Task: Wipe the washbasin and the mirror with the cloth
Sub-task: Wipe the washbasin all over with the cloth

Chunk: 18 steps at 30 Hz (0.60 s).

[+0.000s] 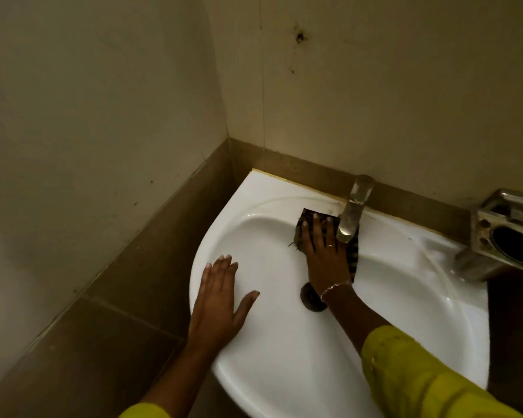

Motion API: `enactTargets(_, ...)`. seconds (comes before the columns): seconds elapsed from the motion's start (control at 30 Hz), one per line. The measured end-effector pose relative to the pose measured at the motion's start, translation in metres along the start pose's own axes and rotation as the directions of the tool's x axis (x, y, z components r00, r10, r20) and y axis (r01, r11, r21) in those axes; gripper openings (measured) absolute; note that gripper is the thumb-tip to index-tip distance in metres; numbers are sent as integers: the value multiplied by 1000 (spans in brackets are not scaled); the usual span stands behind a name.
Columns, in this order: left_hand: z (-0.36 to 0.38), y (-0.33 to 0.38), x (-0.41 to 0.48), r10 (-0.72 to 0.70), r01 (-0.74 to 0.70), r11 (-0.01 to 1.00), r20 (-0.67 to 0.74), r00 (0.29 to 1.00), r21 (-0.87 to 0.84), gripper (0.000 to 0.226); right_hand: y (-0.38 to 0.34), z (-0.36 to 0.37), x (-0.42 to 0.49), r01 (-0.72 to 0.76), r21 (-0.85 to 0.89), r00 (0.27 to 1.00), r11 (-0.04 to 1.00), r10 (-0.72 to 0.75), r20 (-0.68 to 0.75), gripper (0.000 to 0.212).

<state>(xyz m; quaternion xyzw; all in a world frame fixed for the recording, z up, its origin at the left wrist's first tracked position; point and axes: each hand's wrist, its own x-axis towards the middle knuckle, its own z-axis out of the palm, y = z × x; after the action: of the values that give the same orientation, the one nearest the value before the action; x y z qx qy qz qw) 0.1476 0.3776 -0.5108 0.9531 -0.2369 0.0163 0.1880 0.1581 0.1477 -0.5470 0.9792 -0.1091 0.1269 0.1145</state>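
Right hand [322,251] presses the cloth [353,257] flat, fingers straight, against the basin's [284,357] back wall under the tap [352,212], centre frame. Left hand [221,300] rests spread on the basin's left rim.

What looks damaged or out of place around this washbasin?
A dark splattered mark sits high on the wall above the tap, with a thin streak trailing down; stain or chipped hole, I cannot tell. The metal holder at the right looks tarnished and spotted. The washbasin itself looks intact.
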Motion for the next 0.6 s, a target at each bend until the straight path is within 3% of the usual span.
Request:
enactTargets(0.07,-1,-1,-1,-44,41,997,-51,998,-70,85,-11,-1,11,-17,12,998,1000,16,54,74)
enactTargets(0.2,2,-3,-2,-108,77,982,-179,978,-172,87,-28,0,24,3,69,1000,998,-5,29,63)
enactTargets(0.33,7,-4,-1,-164,115,970,-229,960,-214,89,-59,-5,43,104,223,994,969,-111,19,68)
enactTargets(0.5,9,-4,-1,-183,136,970,-237,954,-201,89,-105,-14,61,195,449,950,872,-281,134,70)
enactTargets(0.6,11,-7,-2,-191,141,967,-237,953,-211,88,-116,-19,53,248,603,917,758,-384,105,73)
